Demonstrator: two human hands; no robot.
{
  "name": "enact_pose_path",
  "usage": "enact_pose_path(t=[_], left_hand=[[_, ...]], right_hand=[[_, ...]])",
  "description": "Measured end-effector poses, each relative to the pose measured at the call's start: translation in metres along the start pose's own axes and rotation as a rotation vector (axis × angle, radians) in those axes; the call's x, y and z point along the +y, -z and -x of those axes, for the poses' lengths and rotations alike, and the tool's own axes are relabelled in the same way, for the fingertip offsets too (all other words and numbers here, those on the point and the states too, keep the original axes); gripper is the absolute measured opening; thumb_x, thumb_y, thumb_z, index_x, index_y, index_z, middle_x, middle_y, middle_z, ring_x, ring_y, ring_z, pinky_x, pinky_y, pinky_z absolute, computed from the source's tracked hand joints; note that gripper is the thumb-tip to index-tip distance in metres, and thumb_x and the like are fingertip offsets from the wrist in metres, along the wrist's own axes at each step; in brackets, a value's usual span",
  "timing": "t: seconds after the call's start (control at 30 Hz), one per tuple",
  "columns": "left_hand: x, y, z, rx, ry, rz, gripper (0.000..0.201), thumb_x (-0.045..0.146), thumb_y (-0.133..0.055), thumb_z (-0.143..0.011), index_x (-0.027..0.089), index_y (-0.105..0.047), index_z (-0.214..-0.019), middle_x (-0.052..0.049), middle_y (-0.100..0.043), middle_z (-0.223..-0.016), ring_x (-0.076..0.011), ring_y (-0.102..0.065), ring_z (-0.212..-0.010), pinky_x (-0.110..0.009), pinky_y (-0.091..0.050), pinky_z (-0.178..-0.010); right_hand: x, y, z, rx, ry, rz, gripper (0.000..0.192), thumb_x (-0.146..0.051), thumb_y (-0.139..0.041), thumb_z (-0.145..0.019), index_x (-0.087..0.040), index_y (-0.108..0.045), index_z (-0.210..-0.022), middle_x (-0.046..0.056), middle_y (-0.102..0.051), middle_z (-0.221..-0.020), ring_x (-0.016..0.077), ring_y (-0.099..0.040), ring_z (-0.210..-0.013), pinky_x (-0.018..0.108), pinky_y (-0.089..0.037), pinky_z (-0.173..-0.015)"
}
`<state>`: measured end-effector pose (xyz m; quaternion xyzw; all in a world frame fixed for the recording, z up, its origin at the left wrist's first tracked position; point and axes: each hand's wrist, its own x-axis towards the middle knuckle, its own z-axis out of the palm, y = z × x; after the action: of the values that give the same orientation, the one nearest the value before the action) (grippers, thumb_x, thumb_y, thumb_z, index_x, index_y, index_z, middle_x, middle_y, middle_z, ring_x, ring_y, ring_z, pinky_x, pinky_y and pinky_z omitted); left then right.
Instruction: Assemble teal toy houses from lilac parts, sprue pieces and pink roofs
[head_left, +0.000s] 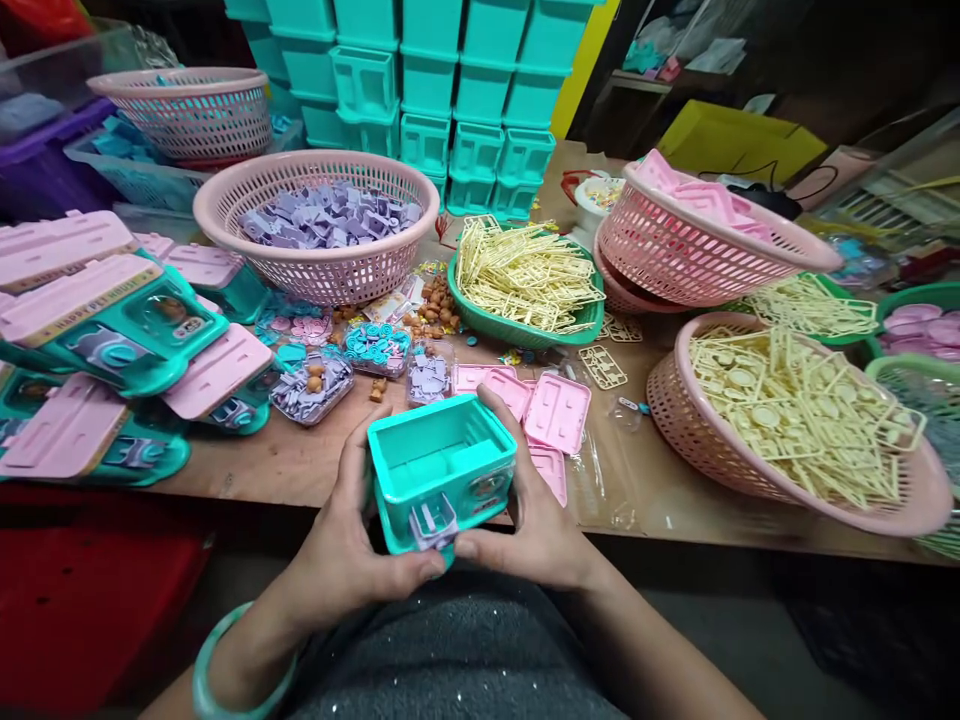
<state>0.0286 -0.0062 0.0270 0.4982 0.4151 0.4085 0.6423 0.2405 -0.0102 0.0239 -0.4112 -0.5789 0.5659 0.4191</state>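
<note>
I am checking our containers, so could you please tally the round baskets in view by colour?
Pink baskets: 5, at far left, centre, right, tilted over another, and near right.
Green baskets: 3, at centre and right edge.
Total: 8

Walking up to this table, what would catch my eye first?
Front and centre, the left hand and right hand grip an open teal box with a purple piece at its front. Behind it, a pink basket holds purple parts, and teal boxes are stacked high at the back.
</note>
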Motion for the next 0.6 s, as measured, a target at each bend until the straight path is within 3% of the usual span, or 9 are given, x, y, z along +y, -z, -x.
enact_pose_path(t=[0.23, 0.4, 0.6], left_hand=[[-0.006, -0.006, -0.002, -0.061, 0.040, 0.074, 0.103, 0.040, -0.083, -0.080, 0.034, -0.019, -0.161, -0.012, -0.053, -0.154, -0.0388, -0.054, -0.138, -0.052, -0.048, -0.114], [-0.018, -0.006, 0.003, -0.042, 0.027, 0.044, 0.108, 0.044, -0.079, -0.083, 0.033, -0.007, -0.163, -0.013, -0.053, -0.154, -0.0400, -0.051, -0.140, -0.052, -0.050, -0.112], [-0.025, -0.007, 0.004, -0.051, 0.033, 0.014, 0.107, 0.044, -0.075, -0.086, 0.037, 0.000, -0.162, -0.010, -0.048, -0.157, -0.0370, -0.049, -0.143, -0.051, -0.048, -0.114]], right_hand=[[-0.002, -0.001, -0.004, 0.052, -0.045, -0.070, 0.105, -0.059, -0.081, -0.077, -0.032, -0.019, -0.157, 0.012, -0.058, -0.139, 0.0297, -0.065, -0.121, 0.048, -0.057, -0.102], [0.002, -0.005, -0.001, 0.104, -0.058, -0.051, 0.100, -0.062, -0.080, -0.076, -0.032, -0.023, -0.153, 0.011, -0.059, -0.133, 0.0288, -0.067, -0.114, 0.046, -0.060, -0.097], [0.009, 0.003, -0.004, 0.014, -0.049, -0.018, 0.104, -0.063, -0.079, -0.077, -0.033, -0.018, -0.156, 0.011, -0.058, -0.136, 0.0288, -0.067, -0.116, 0.046, -0.061, -0.095]])
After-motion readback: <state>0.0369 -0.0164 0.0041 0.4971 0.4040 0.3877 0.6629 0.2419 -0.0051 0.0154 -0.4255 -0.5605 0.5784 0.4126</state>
